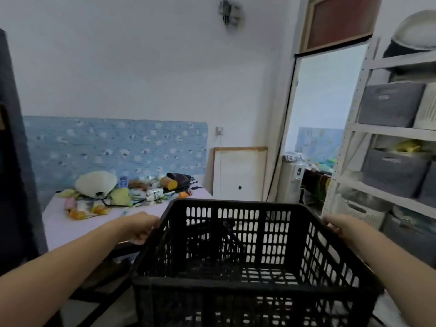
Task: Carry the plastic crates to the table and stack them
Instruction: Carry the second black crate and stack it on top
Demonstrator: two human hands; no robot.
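Observation:
A black slotted plastic crate fills the lower middle of the view, held up in the air in front of me. My left hand grips its left rim and my right hand grips its right rim. The crate is empty; its floor and walls are see-through grids. Beyond its far left corner lies the table with a pale lilac top. The crate's far wall overlaps the table's right end.
A heap of toys, packets and a white fan-shaped thing covers the table's far half. A white metal shelf with grey bins stands at the right. An open doorway is ahead right. A dark cabinet stands at the left.

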